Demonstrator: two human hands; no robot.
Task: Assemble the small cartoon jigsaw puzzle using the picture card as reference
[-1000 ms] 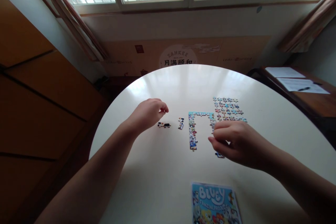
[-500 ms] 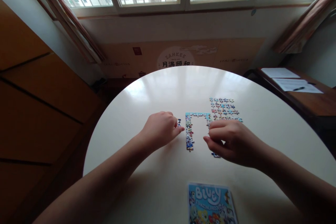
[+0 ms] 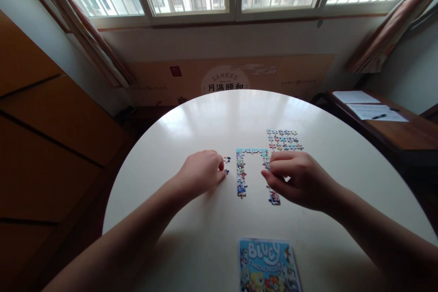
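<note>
My left hand (image 3: 201,169) and right hand (image 3: 296,175) curl inward over the counter (image 3: 195,242).
The left meets loose pieces (image 3: 227,159) beside the partial puzzle border (image 3: 241,173); the right overlaps its right side. I can't tell whether either grips anything.

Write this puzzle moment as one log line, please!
left hand: at loose jigsaw pieces | right hand: by jigsaw border | border's near side: open
</note>
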